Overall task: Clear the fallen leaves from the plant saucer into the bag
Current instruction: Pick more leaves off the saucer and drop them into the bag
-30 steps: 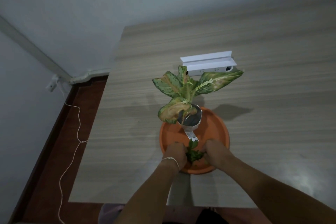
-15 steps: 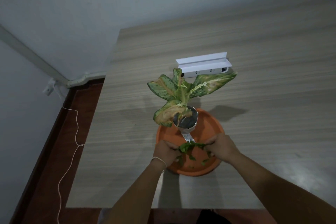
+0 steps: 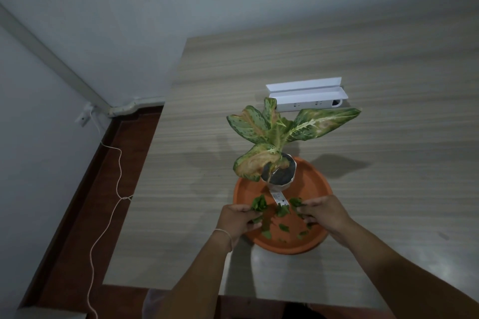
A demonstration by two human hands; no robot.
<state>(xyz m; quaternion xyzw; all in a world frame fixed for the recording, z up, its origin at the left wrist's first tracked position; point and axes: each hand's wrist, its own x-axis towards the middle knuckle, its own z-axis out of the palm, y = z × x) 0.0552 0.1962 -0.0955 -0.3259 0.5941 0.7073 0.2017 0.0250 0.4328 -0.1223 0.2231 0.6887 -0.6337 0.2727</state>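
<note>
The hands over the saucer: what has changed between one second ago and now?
The left hand and right hand were pressed together on one bunch of leaves; now they are apart, each holding some, with loose leaf pieces in the orange saucer. The potted plant stayed put.

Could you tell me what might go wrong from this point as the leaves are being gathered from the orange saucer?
Loose leaf scraps lie scattered in the saucer, so some may be left behind. The left hand and right hand each hold only a small pinch, which could drop onto the table. The potted plant stands close and could be knocked. No bag is in view.
</note>
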